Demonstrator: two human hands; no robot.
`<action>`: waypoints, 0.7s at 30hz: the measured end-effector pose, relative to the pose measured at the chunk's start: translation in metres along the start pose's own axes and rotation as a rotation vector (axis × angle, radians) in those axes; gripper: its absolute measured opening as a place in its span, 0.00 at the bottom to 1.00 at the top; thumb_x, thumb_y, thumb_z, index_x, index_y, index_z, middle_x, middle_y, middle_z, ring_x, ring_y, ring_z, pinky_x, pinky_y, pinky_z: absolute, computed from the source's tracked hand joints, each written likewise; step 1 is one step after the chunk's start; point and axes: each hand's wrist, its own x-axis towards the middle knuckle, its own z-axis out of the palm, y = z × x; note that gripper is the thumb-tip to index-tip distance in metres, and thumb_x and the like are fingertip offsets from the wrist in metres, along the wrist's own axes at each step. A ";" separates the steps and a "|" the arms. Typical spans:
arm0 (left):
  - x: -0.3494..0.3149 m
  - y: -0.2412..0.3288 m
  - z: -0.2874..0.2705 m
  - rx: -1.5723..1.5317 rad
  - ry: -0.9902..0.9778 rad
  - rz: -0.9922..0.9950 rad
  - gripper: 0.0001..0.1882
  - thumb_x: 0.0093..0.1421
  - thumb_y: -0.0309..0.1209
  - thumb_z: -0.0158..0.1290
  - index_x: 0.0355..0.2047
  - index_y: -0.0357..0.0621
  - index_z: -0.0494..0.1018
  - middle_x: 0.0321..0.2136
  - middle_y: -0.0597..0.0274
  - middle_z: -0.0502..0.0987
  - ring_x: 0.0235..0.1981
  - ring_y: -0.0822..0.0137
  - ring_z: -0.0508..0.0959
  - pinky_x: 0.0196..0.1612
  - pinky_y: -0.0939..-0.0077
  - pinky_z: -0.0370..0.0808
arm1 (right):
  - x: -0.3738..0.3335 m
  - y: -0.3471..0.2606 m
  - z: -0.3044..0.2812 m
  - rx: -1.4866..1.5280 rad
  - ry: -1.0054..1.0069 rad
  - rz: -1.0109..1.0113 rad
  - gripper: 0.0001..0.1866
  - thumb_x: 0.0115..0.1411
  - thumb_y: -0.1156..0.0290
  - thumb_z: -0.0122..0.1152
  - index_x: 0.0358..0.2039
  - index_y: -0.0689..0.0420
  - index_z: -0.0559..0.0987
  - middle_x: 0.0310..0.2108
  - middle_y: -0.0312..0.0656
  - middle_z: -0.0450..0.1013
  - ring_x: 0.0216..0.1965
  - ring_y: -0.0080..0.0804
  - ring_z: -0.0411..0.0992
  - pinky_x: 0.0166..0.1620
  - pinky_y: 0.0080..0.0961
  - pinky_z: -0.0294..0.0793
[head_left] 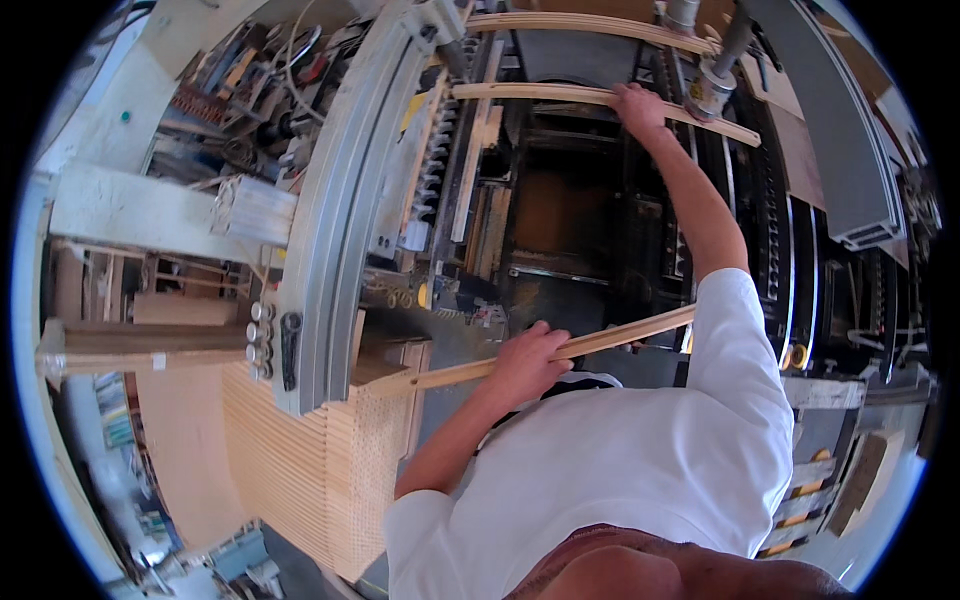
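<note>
Close to my body, my left hand (530,362) is closed round a narrow wooden strip (625,332), which slants up toward the right across my waist. Further away, my right hand (640,108) reaches out and grips a second wooden strip (540,92) that lies crosswise over the machine's rails. This strip's right end sits beside a metal cylinder (708,92) pointing down. Beyond it, another pale strip (590,25) spans the machine at the back. My palm and thumb undersides are hidden in both grips.
A long metal beam (345,210) runs along the left of the machine, and a grey housing (850,120) hangs at the right. A large stack of wooden strips (300,450) stands at lower left. Tools and parts clutter a shelf (235,130) at far left.
</note>
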 end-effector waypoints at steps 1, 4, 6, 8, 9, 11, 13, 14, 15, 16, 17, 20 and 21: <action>-0.013 -0.001 -0.001 -0.038 0.038 -0.059 0.18 0.54 0.34 0.60 0.44 0.42 0.74 0.38 0.52 0.73 0.42 0.48 0.75 0.43 0.58 0.72 | 0.001 0.002 0.001 0.011 0.004 -0.014 0.13 0.59 0.57 0.57 0.40 0.48 0.77 0.37 0.44 0.76 0.40 0.48 0.76 0.44 0.43 0.74; -0.049 -0.014 0.006 -0.150 0.185 -0.175 0.19 0.52 0.33 0.61 0.44 0.43 0.74 0.39 0.51 0.74 0.42 0.47 0.75 0.44 0.58 0.72 | 0.004 0.002 0.004 0.009 -0.011 -0.045 0.13 0.59 0.56 0.57 0.40 0.48 0.78 0.37 0.45 0.76 0.41 0.48 0.76 0.44 0.43 0.74; -0.070 -0.024 0.011 -0.221 0.250 -0.243 0.19 0.51 0.32 0.62 0.44 0.42 0.75 0.39 0.50 0.75 0.43 0.46 0.75 0.45 0.58 0.73 | 0.010 -0.002 0.009 0.010 -0.014 -0.062 0.13 0.59 0.56 0.57 0.40 0.49 0.78 0.37 0.46 0.76 0.41 0.49 0.76 0.44 0.44 0.74; -0.086 -0.031 0.010 -0.282 0.276 -0.321 0.19 0.50 0.31 0.63 0.43 0.41 0.76 0.39 0.49 0.76 0.43 0.45 0.75 0.45 0.59 0.73 | 0.016 -0.003 0.009 0.003 -0.028 -0.057 0.13 0.59 0.56 0.58 0.39 0.50 0.78 0.37 0.46 0.76 0.41 0.49 0.76 0.44 0.44 0.73; -0.096 -0.034 0.011 -0.252 0.318 -0.347 0.19 0.50 0.31 0.63 0.43 0.41 0.76 0.37 0.49 0.76 0.41 0.47 0.76 0.44 0.61 0.73 | 0.018 -0.009 0.010 0.004 -0.048 -0.055 0.13 0.59 0.56 0.58 0.39 0.50 0.78 0.37 0.46 0.76 0.41 0.50 0.76 0.44 0.44 0.73; -0.112 -0.042 0.017 -0.194 0.396 -0.380 0.18 0.50 0.30 0.63 0.42 0.41 0.77 0.33 0.49 0.77 0.36 0.51 0.77 0.42 0.65 0.74 | 0.018 -0.012 0.009 -0.002 -0.060 -0.048 0.13 0.59 0.57 0.57 0.39 0.51 0.78 0.38 0.46 0.76 0.42 0.50 0.75 0.45 0.44 0.73; -0.127 -0.049 0.023 -0.206 0.466 -0.437 0.19 0.51 0.31 0.64 0.43 0.41 0.78 0.33 0.49 0.77 0.35 0.53 0.78 0.41 0.66 0.74 | 0.016 -0.009 0.008 -0.003 -0.049 -0.048 0.13 0.60 0.58 0.57 0.39 0.51 0.78 0.38 0.46 0.76 0.43 0.49 0.75 0.46 0.44 0.73; -0.136 -0.052 0.026 -0.213 0.501 -0.467 0.19 0.51 0.31 0.64 0.44 0.41 0.78 0.33 0.49 0.77 0.34 0.54 0.78 0.40 0.66 0.74 | 0.015 -0.010 0.008 -0.004 -0.051 -0.049 0.13 0.60 0.58 0.56 0.39 0.51 0.78 0.39 0.46 0.76 0.44 0.49 0.75 0.46 0.44 0.73; -0.147 -0.055 0.028 -0.242 0.499 -0.539 0.19 0.51 0.32 0.64 0.43 0.40 0.78 0.34 0.48 0.78 0.36 0.53 0.78 0.41 0.66 0.74 | 0.015 -0.008 0.010 -0.008 -0.049 -0.050 0.13 0.60 0.58 0.56 0.39 0.51 0.78 0.39 0.46 0.76 0.44 0.49 0.75 0.47 0.44 0.73; -0.159 -0.057 0.030 -0.274 0.499 -0.616 0.18 0.52 0.32 0.63 0.43 0.39 0.78 0.35 0.47 0.78 0.37 0.53 0.79 0.42 0.66 0.74 | 0.018 -0.010 0.008 -0.009 -0.048 -0.055 0.13 0.60 0.58 0.55 0.39 0.51 0.78 0.40 0.46 0.76 0.45 0.49 0.75 0.47 0.44 0.73; -0.172 -0.060 0.032 -0.306 0.499 -0.693 0.18 0.53 0.33 0.63 0.42 0.39 0.77 0.36 0.47 0.79 0.38 0.53 0.79 0.43 0.65 0.74 | 0.020 -0.010 0.006 -0.010 -0.074 -0.042 0.13 0.60 0.58 0.56 0.40 0.51 0.78 0.41 0.46 0.76 0.46 0.49 0.74 0.48 0.44 0.72; -0.217 -0.068 0.045 -0.346 0.562 -0.814 0.16 0.54 0.34 0.62 0.40 0.38 0.79 0.31 0.49 0.80 0.33 0.54 0.80 0.39 0.67 0.75 | 0.023 -0.014 -0.001 -0.034 -0.169 0.011 0.17 0.59 0.56 0.57 0.45 0.49 0.77 0.44 0.45 0.76 0.49 0.47 0.73 0.50 0.44 0.72; -0.238 -0.077 0.052 -0.357 0.554 -0.846 0.15 0.54 0.34 0.62 0.40 0.39 0.79 0.28 0.51 0.79 0.32 0.57 0.79 0.37 0.68 0.74 | 0.022 -0.012 -0.003 -0.024 -0.193 0.039 0.18 0.59 0.56 0.57 0.47 0.48 0.77 0.46 0.46 0.75 0.50 0.48 0.73 0.51 0.44 0.72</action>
